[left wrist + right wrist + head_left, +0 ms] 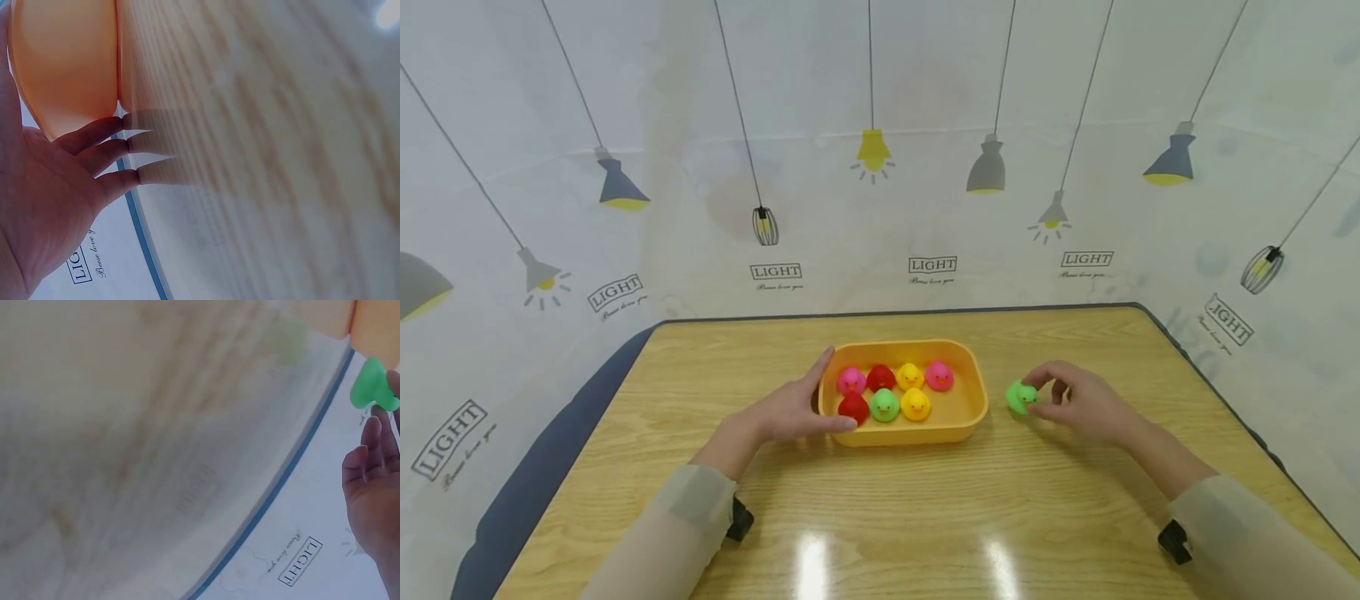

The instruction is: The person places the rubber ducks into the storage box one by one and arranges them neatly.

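Observation:
My left hand (786, 410) spans the left end of an orange-yellow tray (951, 435), thumb at the front rim and index finger along the back left corner. In the left wrist view its other fingers (100, 134) are stretched out beside the tray wall. My right hand (1086, 404) pinches a green toy duck (1019, 397) between thumb and fingers, right of the tray. That duck (370, 384) seems raised off the table in the right wrist view. Inside the tray sit a green duck (884, 406), yellow ducks (915, 405), pink ducks (939, 376) and red ducks (853, 408).
The ducks stand in two rows toward the tray's left and middle. A wood-grain table (880, 508) carries the tray. Behind and at both sides hangs a pale curtain (820, 183) printed with lamps.

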The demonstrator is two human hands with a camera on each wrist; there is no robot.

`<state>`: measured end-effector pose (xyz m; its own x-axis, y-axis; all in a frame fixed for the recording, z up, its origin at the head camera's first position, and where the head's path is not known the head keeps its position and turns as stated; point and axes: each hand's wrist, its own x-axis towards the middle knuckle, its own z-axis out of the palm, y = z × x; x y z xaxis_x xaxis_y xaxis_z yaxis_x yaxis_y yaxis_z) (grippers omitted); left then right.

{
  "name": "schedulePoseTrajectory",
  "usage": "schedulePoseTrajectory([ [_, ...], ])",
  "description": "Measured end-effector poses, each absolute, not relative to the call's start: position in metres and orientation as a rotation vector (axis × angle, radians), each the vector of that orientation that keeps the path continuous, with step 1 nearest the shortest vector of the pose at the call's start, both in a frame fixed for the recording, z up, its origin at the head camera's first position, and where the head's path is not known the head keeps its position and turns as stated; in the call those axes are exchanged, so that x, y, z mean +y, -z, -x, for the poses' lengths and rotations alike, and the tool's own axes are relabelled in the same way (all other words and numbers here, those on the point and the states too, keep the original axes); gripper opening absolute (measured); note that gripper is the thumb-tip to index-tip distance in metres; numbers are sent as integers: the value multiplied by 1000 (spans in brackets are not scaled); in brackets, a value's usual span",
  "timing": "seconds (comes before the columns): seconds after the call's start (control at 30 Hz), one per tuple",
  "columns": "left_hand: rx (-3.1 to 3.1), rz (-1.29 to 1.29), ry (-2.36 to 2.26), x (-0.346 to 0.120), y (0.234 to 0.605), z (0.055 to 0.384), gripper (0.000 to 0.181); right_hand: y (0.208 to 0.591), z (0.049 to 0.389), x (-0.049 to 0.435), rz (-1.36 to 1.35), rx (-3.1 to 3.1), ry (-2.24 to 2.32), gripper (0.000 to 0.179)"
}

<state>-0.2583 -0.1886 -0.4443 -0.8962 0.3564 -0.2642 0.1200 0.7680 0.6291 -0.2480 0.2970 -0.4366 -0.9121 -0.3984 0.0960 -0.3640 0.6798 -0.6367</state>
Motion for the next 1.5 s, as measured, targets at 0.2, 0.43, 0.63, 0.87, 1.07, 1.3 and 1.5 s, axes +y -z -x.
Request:
schedulePoseTrajectory([
  [0.2,2591,-377,-893,-188,444,258,131,421,248,288,735,2909,1141,29],
  [0.43,2584,-390,-912,-188,445,258,131,409,257,264,831,2907,1123,29],
  [0.63,2594,-381,-905,-188,445,259,133,410,266,237,902,2874,1093,30],
  [0.87,2585,-393,-909,-189,445,259,132,418,273,214,915,2859,985,30],
  [1.07,2576,-376,-916,-188,445,259,131,421,275,202,903,2840,857,27],
  [1.3,2580,-369,-910,-187,444,259,131,422,280,194,880,2840,720,25],
  [1.5,2582,-371,-905,-187,444,259,131,422,284,189,796,2809,655,25],
])
